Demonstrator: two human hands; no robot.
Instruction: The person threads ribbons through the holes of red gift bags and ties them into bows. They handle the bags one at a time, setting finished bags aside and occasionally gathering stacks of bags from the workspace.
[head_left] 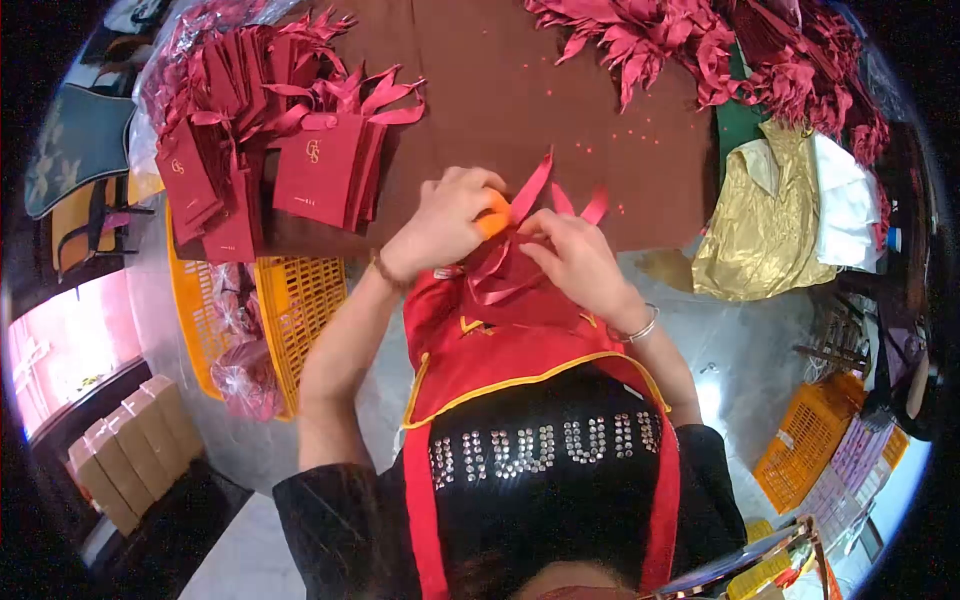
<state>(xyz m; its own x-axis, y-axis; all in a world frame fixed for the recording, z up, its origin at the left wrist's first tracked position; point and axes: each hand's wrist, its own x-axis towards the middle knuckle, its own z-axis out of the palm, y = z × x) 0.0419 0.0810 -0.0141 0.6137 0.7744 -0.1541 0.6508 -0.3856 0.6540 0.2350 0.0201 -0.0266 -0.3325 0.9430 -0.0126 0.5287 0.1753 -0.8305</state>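
Dark red ribbon (531, 190) stands up in loops between my two hands at the table's near edge, close against my apron. My left hand (447, 218) is closed, its fingers curled at the ribbon. At its fingertips shows a bright orange piece (492, 215), mostly covered, whose kind I cannot tell. My right hand (580, 258) pinches the ribbon with thumb and forefinger. Beneath the hands lies a dark red gift bag (515, 270), partly hidden by fingers and ribbon and blending with the red apron (510, 360).
Finished-looking red bags (318, 170) with ribbon handles stand stacked at the table's left. Heaps of red ribbon (680, 50) lie at the far right, near a gold wrapper (760, 220). Small red scraps dot the brown tabletop (470, 100). Orange crates (295, 310) stand below left.
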